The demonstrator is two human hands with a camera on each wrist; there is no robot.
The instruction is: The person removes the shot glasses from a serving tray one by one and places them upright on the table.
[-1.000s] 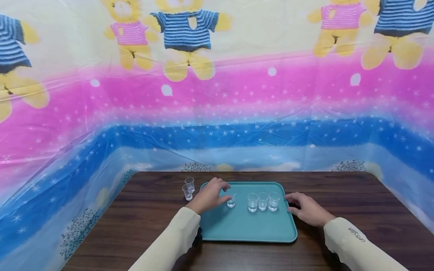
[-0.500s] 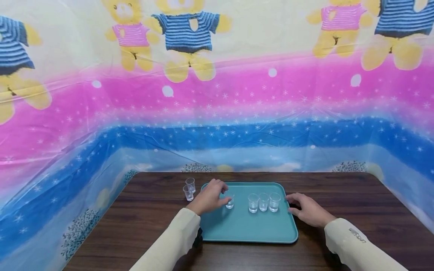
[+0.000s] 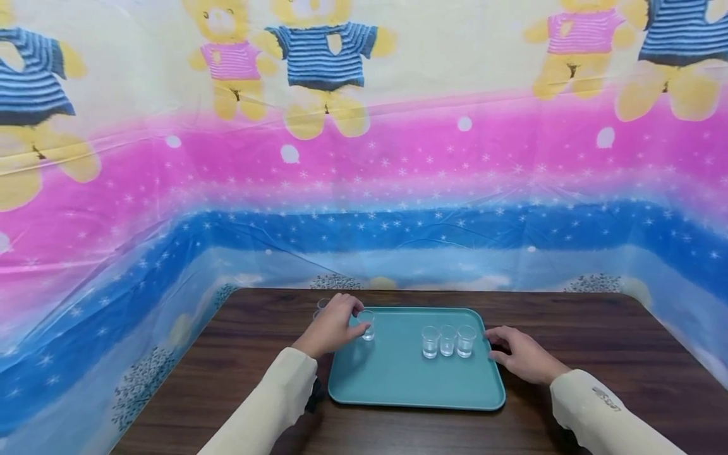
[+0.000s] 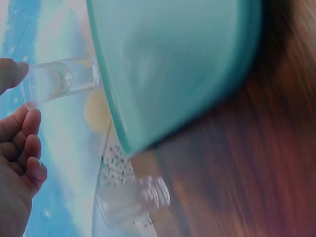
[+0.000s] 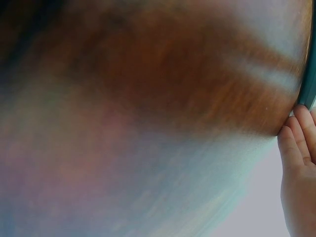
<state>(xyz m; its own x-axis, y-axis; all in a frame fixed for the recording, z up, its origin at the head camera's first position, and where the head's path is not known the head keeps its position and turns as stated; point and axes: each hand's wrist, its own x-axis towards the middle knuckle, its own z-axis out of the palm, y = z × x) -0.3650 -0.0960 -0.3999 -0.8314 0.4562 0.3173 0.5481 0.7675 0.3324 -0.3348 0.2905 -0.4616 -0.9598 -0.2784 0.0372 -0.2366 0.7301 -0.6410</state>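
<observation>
My left hand (image 3: 331, 327) pinches a small clear shot glass (image 3: 368, 327) near its rim, thumb on one side and fingers on the other. This glass stands upright over the back left part of the green tray (image 3: 409, 387), and the left wrist view shows clear liquid inside the held glass (image 4: 74, 78). Along the tray's right half, three more shot glasses (image 3: 447, 341) line up in a row, with clear liquid low in them. My right hand (image 3: 523, 356) rests at the tray's right edge, fingers extended; in the right wrist view, its fingertips (image 5: 301, 111) meet the rim.
Left of the tray, two more shot glasses (image 3: 321, 307) stand on the dark wooden table (image 3: 227, 354), mostly hidden behind my left hand. One glass (image 4: 131, 197) shows beside the tray corner in the left wrist view. A patterned cloth (image 3: 352, 227) hangs behind the table.
My left hand has closed in on the shot glass and moved it left and slightly back across the tray. The right hand stays at the tray edge. My head view has shifted slightly left.
</observation>
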